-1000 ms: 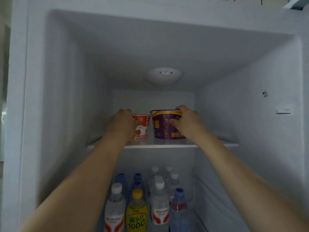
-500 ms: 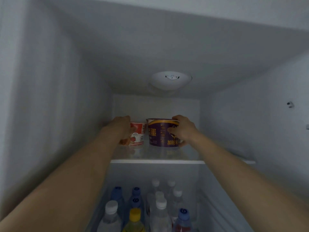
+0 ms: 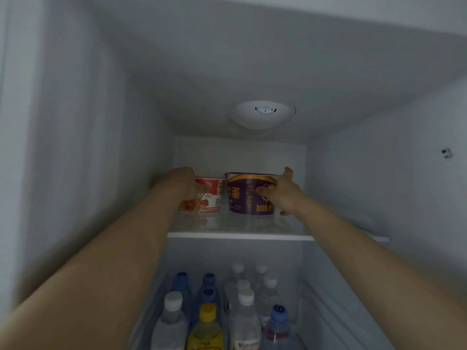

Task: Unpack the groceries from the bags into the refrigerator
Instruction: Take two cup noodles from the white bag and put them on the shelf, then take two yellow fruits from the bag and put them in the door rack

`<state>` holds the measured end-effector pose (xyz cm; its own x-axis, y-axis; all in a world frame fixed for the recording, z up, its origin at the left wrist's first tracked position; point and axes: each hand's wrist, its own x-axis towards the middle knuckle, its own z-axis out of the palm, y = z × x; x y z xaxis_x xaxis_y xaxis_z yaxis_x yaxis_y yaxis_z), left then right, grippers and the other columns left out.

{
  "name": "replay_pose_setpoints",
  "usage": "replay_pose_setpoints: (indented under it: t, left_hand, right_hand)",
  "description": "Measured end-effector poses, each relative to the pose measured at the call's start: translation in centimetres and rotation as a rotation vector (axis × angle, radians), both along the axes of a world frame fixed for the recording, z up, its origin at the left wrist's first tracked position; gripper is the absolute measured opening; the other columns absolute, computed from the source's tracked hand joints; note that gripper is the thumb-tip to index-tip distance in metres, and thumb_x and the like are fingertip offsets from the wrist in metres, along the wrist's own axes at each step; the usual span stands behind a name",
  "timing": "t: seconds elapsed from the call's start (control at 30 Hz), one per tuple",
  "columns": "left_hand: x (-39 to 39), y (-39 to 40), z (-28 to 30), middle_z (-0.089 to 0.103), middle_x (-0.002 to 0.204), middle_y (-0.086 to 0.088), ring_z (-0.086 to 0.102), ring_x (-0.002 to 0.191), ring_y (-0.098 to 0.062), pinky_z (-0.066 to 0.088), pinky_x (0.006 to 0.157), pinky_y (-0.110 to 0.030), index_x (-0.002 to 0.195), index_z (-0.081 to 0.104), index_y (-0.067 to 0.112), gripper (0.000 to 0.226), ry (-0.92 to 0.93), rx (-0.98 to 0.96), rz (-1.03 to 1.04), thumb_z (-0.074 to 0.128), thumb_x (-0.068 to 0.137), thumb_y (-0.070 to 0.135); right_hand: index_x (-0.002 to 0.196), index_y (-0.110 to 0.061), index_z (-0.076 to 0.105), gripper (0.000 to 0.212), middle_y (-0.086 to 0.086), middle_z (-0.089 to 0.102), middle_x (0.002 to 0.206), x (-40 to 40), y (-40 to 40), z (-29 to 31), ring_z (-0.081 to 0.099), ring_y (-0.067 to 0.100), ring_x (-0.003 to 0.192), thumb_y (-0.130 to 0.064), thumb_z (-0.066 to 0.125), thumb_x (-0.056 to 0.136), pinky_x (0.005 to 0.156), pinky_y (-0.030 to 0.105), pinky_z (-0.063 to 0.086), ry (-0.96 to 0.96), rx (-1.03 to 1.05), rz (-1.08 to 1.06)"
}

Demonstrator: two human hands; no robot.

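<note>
I see both cups standing deep on the clear glass top shelf [image 3: 240, 232] of the white fridge. My left hand [image 3: 183, 184] is wrapped around the small red-and-white paper cup with tomato print [image 3: 211, 197]. My right hand [image 3: 284, 192] holds the larger purple paper tub with gold lettering [image 3: 249, 194], thumb on the front, fingers spread along its right side. The cups stand just apart.

Risks as I judge them:
- Pulling either hand out crooked could drag or tip its cup.
- Cups knock together if nudged inward.
- A tipped cup rolling off the shelf edge lands on the clear plastic bottles [image 3: 243, 311] below.
</note>
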<state>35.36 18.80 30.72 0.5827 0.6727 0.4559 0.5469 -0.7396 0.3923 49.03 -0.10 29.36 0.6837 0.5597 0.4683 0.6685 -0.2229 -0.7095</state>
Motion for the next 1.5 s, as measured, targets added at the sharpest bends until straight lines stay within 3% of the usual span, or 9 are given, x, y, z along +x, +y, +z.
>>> replay_pose_setpoints:
  t: [0.17, 0.33, 0.53, 0.7, 0.8, 0.93, 1.0, 1.2, 1.5]
  left_hand:
    - [-1.1, -1.5, -0.4, 0.059, 0.128, -0.016, 0.059, 0.109, -0.032, 0.051, 0.095, -0.039, 0.129, 0.051, 0.004, 0.058, -0.077, -0.099, -0.029, 0.074, 0.078, 0.017]
    - [-2.8, -5.9, -1.2, 0.059, 0.126, -0.017, 0.062, 0.107, -0.036, 0.051, 0.093, -0.038, 0.126, 0.055, 0.006, 0.045, -0.490, -0.052, -0.081, 0.060, 0.082, 0.015]
    - [-6.9, -13.4, -3.5, 0.065, 0.096, -0.004, 0.063, 0.096, -0.025, 0.051, 0.085, -0.032, 0.115, 0.062, 0.010, 0.029, -0.769, -0.115, -0.343, 0.058, 0.087, 0.013]
    - [-11.4, -17.9, -8.8, 0.062, 0.089, 0.008, 0.059, 0.084, -0.010, 0.046, 0.072, -0.021, 0.111, 0.063, 0.018, 0.022, -0.817, -0.090, -0.446, 0.055, 0.091, 0.015]
    - [-13.8, -20.8, -12.9, 0.063, 0.092, 0.008, 0.059, 0.086, -0.005, 0.045, 0.072, -0.014, 0.110, 0.062, 0.021, 0.020, -0.799, -0.117, -0.536, 0.054, 0.093, 0.017]
    - [-15.8, -24.6, -19.0, 0.066, 0.089, 0.009, 0.063, 0.088, -0.012, 0.055, 0.078, -0.036, 0.106, 0.063, 0.022, 0.018, -0.734, -0.194, -0.659, 0.056, 0.091, 0.016]
    - [-16.8, -26.6, -22.1, 0.067, 0.091, 0.009, 0.064, 0.088, -0.013, 0.055, 0.077, -0.039, 0.106, 0.063, 0.021, 0.018, -0.683, -0.237, -0.707, 0.054, 0.090, 0.019]
    - [-21.2, -33.7, -32.3, 0.067, 0.093, 0.008, 0.062, 0.091, -0.005, 0.050, 0.075, -0.015, 0.103, 0.061, 0.031, 0.023, -0.472, -0.489, -0.820, 0.055, 0.092, 0.012]
    - [-27.9, -45.2, -45.4, 0.067, 0.090, 0.011, 0.064, 0.091, -0.009, 0.049, 0.080, -0.024, 0.100, 0.060, 0.036, 0.031, -0.058, -0.736, -0.914, 0.056, 0.091, 0.007]
  right_hand:
    - [0.144, -0.001, 0.025, 0.062, 0.014, 0.052, 0.130, -2.0, -2.3, -0.8, 0.045, 0.014, 0.096, -0.022, 0.057, 0.095, 0.073, 0.018, 0.037, -0.169, 0.045, -0.071]
    - [0.132, -0.002, 0.047, 0.042, 0.015, 0.059, 0.123, -4.8, -4.7, -2.0, 0.058, 0.028, 0.110, -0.019, 0.056, 0.094, 0.090, 0.027, 0.043, -0.284, 0.206, -0.140]
    - [0.121, -0.005, 0.054, 0.030, 0.010, 0.063, 0.116, -9.6, -8.7, -4.4, 0.059, 0.023, 0.106, -0.018, 0.055, 0.094, 0.091, 0.027, 0.042, -0.344, 0.293, -0.188]
    - [0.124, -0.009, 0.054, 0.030, 0.000, 0.059, 0.117, -14.6, -13.0, -8.5, 0.055, 0.012, 0.105, -0.015, 0.055, 0.094, 0.088, 0.018, 0.039, -0.305, 0.327, -0.192]
    - [0.121, -0.009, 0.055, 0.028, -0.001, 0.060, 0.113, -17.7, -16.2, -11.8, 0.059, 0.015, 0.104, -0.016, 0.057, 0.094, 0.092, 0.026, 0.045, -0.312, 0.333, -0.207]
    - [0.121, -0.014, 0.054, 0.028, -0.003, 0.060, 0.113, -21.5, -20.8, -17.4, 0.060, 0.014, 0.106, -0.022, 0.057, 0.094, 0.097, 0.032, 0.048, -0.241, 0.268, -0.213]
    - [0.122, -0.014, 0.053, 0.029, -0.001, 0.061, 0.115, -23.4, -23.4, -20.4, 0.060, 0.013, 0.107, -0.023, 0.056, 0.094, 0.098, 0.035, 0.048, -0.198, 0.235, -0.219]
    - [0.119, -0.016, 0.056, 0.026, -0.005, 0.063, 0.111, -30.0, -31.9, -31.1, 0.060, 0.009, 0.109, -0.019, 0.056, 0.094, 0.098, 0.039, 0.049, 0.070, 0.199, -0.324]
    - [0.122, -0.024, 0.056, 0.030, -0.014, 0.063, 0.116, -41.8, -43.7, -44.0, 0.057, 0.000, 0.113, -0.030, 0.052, 0.093, 0.098, 0.029, 0.048, 0.336, 0.010, -0.575]
